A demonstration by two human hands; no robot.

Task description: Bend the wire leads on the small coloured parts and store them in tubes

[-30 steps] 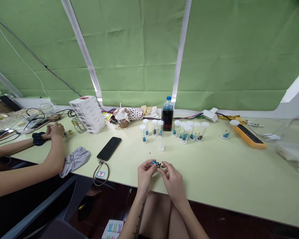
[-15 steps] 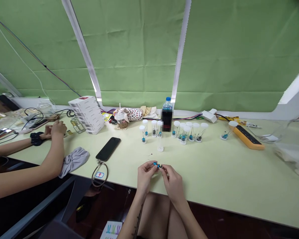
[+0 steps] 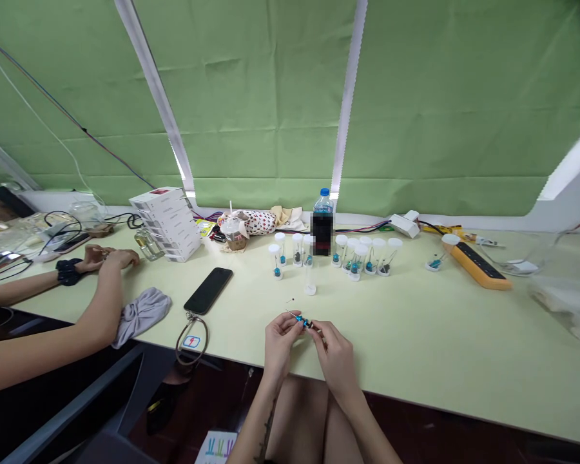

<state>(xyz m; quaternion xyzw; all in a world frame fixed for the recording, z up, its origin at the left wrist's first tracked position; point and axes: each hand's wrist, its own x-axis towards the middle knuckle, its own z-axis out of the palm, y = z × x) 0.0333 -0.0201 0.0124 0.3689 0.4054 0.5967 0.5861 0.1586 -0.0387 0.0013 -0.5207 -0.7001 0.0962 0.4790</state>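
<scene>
My left hand (image 3: 278, 341) pinches a small blue metallic piece with a thin metal shaft (image 3: 300, 319) between thumb and fingers, the shaft pointing up and left. At its other end, the fingers of my right hand (image 3: 337, 354) close on the black end of the same piece. Both hands are just above the table's front edge. A tiny thin pin with a dark tip (image 3: 291, 300) lies on the table beyond my fingers. Behind it, a clear tube (image 3: 310, 280) stands on the table. Several white-capped clear tubes (image 3: 354, 263) holding blue or dark pieces stand farther back.
To the left are a black phone (image 3: 209, 290) with a strap, a stack of white boxes (image 3: 169, 224) and a grey cloth (image 3: 142, 316). A co-worker's arms (image 3: 91, 309) rest there. A dark drink bottle (image 3: 323, 225) stands behind the tubes. An orange power strip (image 3: 481, 265) lies right.
My hands keep their hold on the blue piece, with only a slight shift of the fingers. The co-worker's nearer hand has lowered and moved right. The view has shifted slightly.
</scene>
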